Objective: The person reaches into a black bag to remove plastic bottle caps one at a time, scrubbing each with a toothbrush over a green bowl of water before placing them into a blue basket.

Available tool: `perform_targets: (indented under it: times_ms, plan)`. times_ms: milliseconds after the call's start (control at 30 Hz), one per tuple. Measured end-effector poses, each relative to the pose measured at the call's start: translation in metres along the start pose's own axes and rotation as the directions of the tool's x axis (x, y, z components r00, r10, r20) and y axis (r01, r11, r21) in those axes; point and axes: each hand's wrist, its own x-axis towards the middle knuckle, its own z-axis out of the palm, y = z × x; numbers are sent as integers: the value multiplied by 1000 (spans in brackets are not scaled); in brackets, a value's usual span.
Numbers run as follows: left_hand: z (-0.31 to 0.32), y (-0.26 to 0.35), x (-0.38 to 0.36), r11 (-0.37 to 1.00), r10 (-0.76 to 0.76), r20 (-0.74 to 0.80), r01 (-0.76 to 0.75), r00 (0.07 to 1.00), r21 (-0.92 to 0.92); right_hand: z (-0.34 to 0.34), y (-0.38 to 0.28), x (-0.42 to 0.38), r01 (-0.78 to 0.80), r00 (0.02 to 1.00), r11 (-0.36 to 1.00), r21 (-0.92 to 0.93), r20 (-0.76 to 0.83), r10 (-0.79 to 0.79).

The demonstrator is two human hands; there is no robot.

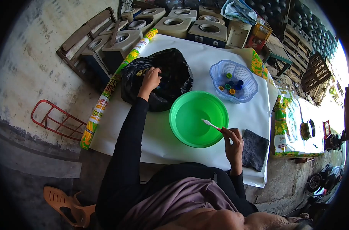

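My left hand (151, 79) reaches into the open black plastic bag (174, 69), its fingers curled together. What they hold, if anything, is hidden; small yellow pieces (140, 72) lie beside them. A toothbrush (211, 124) with a white head and reddish handle is pinched in my right hand (234, 145), its head over the green basin (198, 142). The basin appears to hold water. Behind it to the right, a blue plastic basket (243, 73) contains several bottle caps (232, 91) in green, blue and yellow.
A dark grey cloth (255, 149) lies right of the basin on the white-covered table (155, 147). A roll of patterned covering (105, 96) runs along the left edge. Beige machine housings (174, 26) stand behind. An orange-brown chair (69, 207) is at lower left.
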Motion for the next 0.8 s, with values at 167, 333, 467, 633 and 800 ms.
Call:
perform_targets:
  times_ms: [167, 333, 467, 633, 800]
  plan:
    - [27, -21, -11, 994, -106, 24, 107, 994, -2, -3, -1, 0, -3, 1000, 1000, -18, 8, 3]
    - [5, -5, -19, 980, -110, -83, 95, 990, -173, -4, -2, 3, 17, 1000, 999, -27, -7, -17]
    - [-26, 39, -31, 890, -174, -205, 65, 963, -451, -2, -1, 6, -41, 999, 999, 3, 4, 41]
    - [-46, 132, -83, 633, -194, 150, 241, 969, -736, 3, -10, 24, -115, 993, 992, 45, -8, 116]
    - [-24, 176, -130, 569, -127, 356, 362, 926, -738, -2, -24, 57, 96, 983, 984, -153, 168, -70]
